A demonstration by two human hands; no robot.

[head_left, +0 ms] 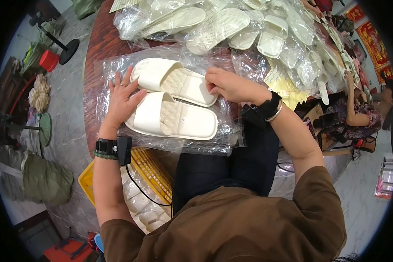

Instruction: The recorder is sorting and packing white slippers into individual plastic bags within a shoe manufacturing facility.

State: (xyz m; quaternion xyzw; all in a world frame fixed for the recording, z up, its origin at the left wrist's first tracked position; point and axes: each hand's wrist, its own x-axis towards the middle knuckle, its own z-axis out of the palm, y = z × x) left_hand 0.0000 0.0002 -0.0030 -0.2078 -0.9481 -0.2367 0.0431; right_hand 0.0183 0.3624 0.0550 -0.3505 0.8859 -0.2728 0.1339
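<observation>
A pair of white slide slippers lies side by side on clear plastic bags (107, 89) on the table. My left hand (122, 99) has its fingers spread, resting at the toe ends of the far slipper (194, 87) and the near slipper (198, 123). A small printed mark shows on the near slipper's insole. At the heel of the far slipper, my right hand (233, 85) is closed, thumb and fingers pressed together; whatever they may hold is too small or hidden to make out.
Many bagged white slippers (218, 30) are heaped along the table's far side. Yellow sheets (284, 85) lie right of my right hand. Below the table edge, a yellow basket (150, 172) holds wrapped slippers. Another person (358, 109) sits at the right.
</observation>
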